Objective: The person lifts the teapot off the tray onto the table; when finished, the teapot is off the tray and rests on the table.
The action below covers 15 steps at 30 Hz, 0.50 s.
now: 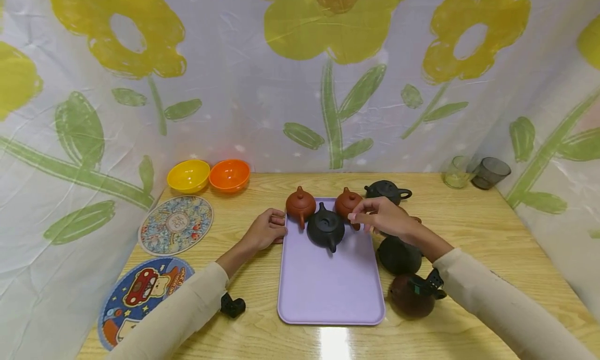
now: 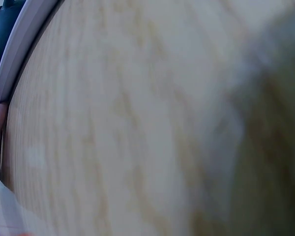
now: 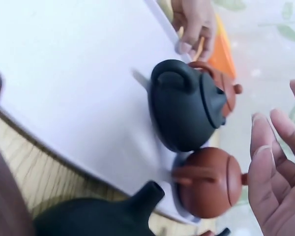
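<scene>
A lilac tray (image 1: 330, 287) carries a black teapot (image 1: 325, 227) and two reddish-brown teapots, one at the far left corner (image 1: 300, 206) and one at the far right corner (image 1: 348, 202). My left hand (image 1: 268, 228) rests at the tray's left edge, fingertips against the rim. Over the far right corner is my right hand (image 1: 382, 218), beside the right-hand reddish teapot. In the right wrist view its fingers (image 3: 264, 162) are spread apart with nothing between them, close to that teapot (image 3: 211, 182).
Right of the tray stand black teapots, one far back (image 1: 385, 191) and one nearer (image 1: 399, 255), plus a dark brown teapot (image 1: 411, 297). At left lie yellow (image 1: 188, 176) and orange (image 1: 229, 175) bowls and two round mats (image 1: 176, 225). Glasses (image 1: 490, 173) stand at the back right.
</scene>
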Motion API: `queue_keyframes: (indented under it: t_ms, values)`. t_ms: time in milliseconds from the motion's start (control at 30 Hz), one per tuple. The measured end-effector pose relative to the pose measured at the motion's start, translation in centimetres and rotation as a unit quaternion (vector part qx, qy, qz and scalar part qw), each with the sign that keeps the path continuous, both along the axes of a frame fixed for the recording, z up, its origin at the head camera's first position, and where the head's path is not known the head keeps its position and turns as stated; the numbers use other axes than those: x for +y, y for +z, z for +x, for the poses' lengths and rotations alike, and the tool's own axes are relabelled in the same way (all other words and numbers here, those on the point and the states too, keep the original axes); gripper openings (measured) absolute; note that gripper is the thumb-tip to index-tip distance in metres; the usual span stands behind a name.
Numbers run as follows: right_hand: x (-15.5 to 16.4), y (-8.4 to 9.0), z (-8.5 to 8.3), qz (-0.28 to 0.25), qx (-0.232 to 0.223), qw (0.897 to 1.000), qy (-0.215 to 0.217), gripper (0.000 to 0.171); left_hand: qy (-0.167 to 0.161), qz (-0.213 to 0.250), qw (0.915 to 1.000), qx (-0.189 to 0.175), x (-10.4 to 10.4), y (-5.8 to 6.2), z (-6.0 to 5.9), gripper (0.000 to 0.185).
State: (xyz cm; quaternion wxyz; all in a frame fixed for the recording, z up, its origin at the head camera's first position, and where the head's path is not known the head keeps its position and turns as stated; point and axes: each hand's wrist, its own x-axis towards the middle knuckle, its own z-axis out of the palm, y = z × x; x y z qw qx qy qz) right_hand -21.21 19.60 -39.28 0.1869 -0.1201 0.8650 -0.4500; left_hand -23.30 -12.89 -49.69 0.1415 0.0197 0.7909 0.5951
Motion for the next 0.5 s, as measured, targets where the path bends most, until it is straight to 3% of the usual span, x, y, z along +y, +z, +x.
queue_keyframes:
  t_ms: [167,500]
  values:
    - [-1.4,-0.9,-0.7,0.017,-0.023,1.000,0.002,0.037,0.001,0.004,1.0000,-0.003,0.0,-0.2,-0.1,0.044]
    - [-3.6,-2.7,-0.6,0.044,-0.043,0.998,0.012,0.027,-0.001,0.004,1.0000,-0.001,0.0,0.0,0.0,0.045]
